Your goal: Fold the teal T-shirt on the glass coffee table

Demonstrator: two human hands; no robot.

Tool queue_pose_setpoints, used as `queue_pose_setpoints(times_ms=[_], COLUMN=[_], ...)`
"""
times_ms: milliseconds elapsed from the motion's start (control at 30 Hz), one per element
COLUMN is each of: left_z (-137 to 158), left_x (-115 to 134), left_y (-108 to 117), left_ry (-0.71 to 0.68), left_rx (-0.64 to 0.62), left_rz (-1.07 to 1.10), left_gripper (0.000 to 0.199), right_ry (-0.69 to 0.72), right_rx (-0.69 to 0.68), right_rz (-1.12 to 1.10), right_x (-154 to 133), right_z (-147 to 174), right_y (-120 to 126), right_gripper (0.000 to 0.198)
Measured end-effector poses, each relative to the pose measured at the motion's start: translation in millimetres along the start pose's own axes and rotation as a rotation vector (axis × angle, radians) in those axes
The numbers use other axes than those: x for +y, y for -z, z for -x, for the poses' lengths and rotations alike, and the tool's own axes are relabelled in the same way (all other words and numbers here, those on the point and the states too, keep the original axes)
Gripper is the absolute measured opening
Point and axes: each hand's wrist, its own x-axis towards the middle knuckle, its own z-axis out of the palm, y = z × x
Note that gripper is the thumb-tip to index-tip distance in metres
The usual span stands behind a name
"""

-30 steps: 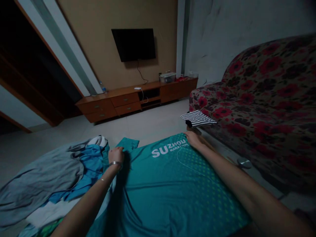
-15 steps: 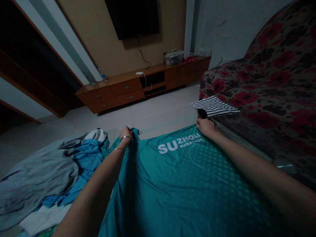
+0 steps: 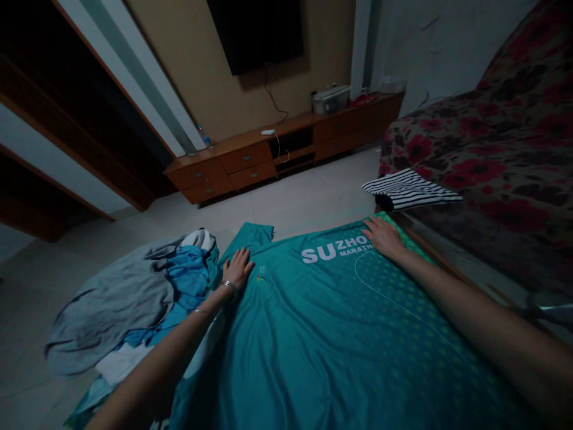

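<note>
A teal T-shirt (image 3: 286, 322) with white "SUZHOU MARATHON" lettering and green dots lies spread out in front of me, wrinkled in its middle. My left hand (image 3: 237, 269), with bracelets at the wrist, rests flat on the shirt's left side below a sleeve, fingers spread. On the lettering near the top right, my right hand (image 3: 384, 236) lies flat with its fingers out, covering the end of the words. A black-and-white striped cloth (image 3: 412, 190) is just beyond my right hand.
To the left is a heap of clothes with a grey garment (image 3: 111, 298) and a blue one (image 3: 188, 278). A floral sofa (image 3: 447, 137) stands at right. Across the tiled floor are a wooden TV cabinet (image 3: 250, 161) and a wall-mounted television (image 3: 259, 36).
Both hands have let go of the shirt's edge and now lie flat on it. The left sleeve has come to lie spread out, and a small logo shows. The view has shifted left.
</note>
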Motion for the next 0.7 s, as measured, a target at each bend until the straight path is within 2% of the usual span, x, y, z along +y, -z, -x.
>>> queue_pose_setpoints(times_ms=[133,300,400,467,567,633,700], left_z=[7.7,2.3,3.6,6.0,7.5,5.6,2.2], left_x=[-18.1,-25.4,-11.4,5.0,28.4,36.4,37.5], left_y=[-5.1,4.8,5.4,1.2,-8.6,-14.1,-17.2], left_ry=[0.022,0.036,0.025,-0.076,-0.212,-0.217,-0.202], left_rx=[0.004,-0.008,0.063,0.098,0.047,0.013,0.007], left_rz=[-0.186,-0.218,-0.242,-0.27,-0.287,-0.282,-0.282], left_gripper=[0.059,0.062,0.061,0.058,0.055,0.055,0.056], right_ry=[0.011,-0.044,-0.092,-0.018,0.139,0.178,0.133], right_rx=[0.002,-0.045,0.019,0.028,-0.04,-0.085,-0.104], right_rz=[0.012,-0.001,-0.006,-0.03,-0.082,-0.104,-0.099], right_x=[15.9,16.6,-5.8,-28.0,-54.4,-55.8,-42.1], right_z=[-4.0,-10.0,-6.1,-1.4,2.4,0.1,-6.0], right_y=[-12.1,2.9,15.6,19.3,16.2,11.8,9.2], right_gripper=[0.047,0.048,0.052,0.051,0.048,0.047,0.046])
